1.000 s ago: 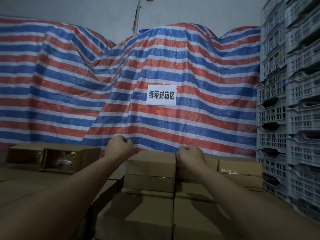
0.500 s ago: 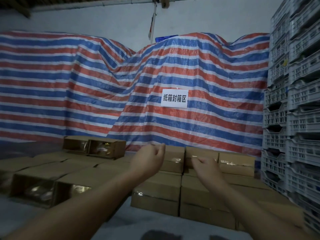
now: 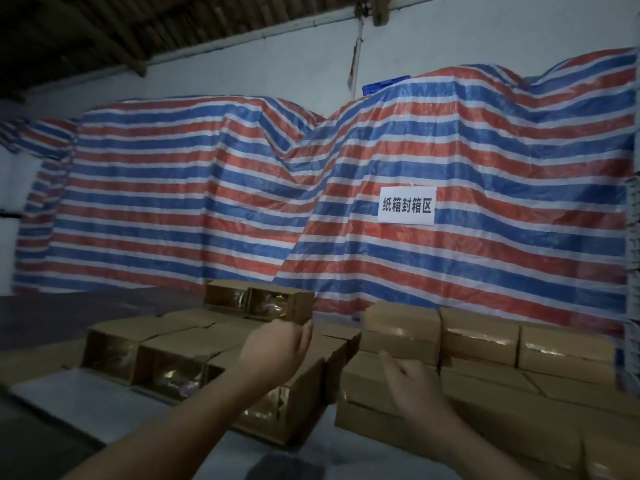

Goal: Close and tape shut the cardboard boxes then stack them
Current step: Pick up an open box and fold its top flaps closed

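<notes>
Taped cardboard boxes (image 3: pixel 401 327) stand stacked in rows on the right, two layers high. To the left lie several open boxes (image 3: pixel 173 362) on their sides, with shiny contents showing inside. My left hand (image 3: pixel 277 351) hovers over the open boxes with loosely curled fingers and holds nothing. My right hand (image 3: pixel 412 386) hangs in front of the taped stack, fingers relaxed, holding nothing. No tape roll is in sight.
A red, white and blue striped tarp (image 3: pixel 242 202) covers a tall pile behind the boxes and carries a white paper sign (image 3: pixel 406 205). Two more open boxes (image 3: pixel 259 303) sit at the back. Grey crates show at the right edge (image 3: pixel 633 237).
Both hands have drawn back from the top taped boxes and their fists have loosened. The view has swung up and to the left, so more open boxes show.
</notes>
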